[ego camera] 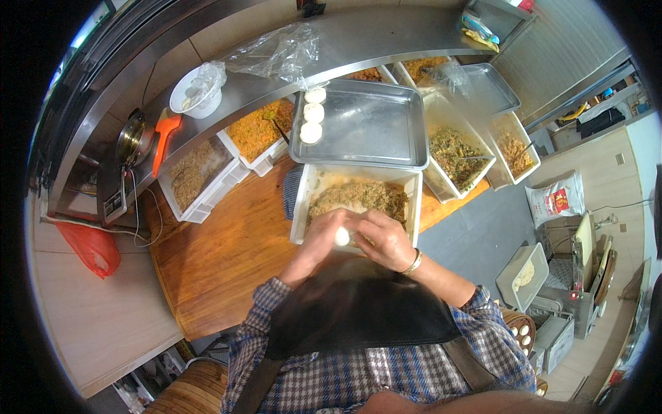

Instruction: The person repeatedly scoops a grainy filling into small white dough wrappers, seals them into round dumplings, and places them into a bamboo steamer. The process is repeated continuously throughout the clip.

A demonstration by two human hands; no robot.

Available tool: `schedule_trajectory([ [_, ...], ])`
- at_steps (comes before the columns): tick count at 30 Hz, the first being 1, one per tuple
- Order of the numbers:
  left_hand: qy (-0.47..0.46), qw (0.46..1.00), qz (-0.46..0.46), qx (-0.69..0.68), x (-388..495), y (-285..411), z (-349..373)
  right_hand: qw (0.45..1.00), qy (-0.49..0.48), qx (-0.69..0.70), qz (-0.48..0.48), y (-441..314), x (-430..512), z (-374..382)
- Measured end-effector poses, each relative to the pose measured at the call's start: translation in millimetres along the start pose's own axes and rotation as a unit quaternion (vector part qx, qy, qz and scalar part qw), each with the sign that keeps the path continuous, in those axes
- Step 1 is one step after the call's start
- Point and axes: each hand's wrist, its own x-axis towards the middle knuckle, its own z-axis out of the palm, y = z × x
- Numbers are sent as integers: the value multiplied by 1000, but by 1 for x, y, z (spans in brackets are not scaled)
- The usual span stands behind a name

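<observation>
Over the near edge of a white plastic tub (414, 207) of chopped filling (357, 195), my left hand (323, 235) and my right hand (382, 238) meet around a small piece of white dough (342, 236). My left fingers curl around its left side. The right fingers bend in at the dough's upper right, and their tips are partly hidden. Beyond the tub lies a metal tray (372, 124), with a short column of white dough buns (311, 132) along its left side.
Tubs of filling stand left (199, 168) and right (457, 155) of the tray. A steel shelf (362, 33) crosses behind, bearing a white bowl (196, 93), plastic film (284, 52) and an orange-handled tool (164, 142). A wooden table (227, 248) extends left.
</observation>
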Motion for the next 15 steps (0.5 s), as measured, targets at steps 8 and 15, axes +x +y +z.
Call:
schedule_trajectory([
  [8, -19, 996, -18, -81, 6, -13, -2, 1000, -16, 4, 22, 1, -4, -1],
  [15, -8, 998, 5, -62, 6, -25, -2, 999, -12, 21, 34, -1, -1, -1],
])
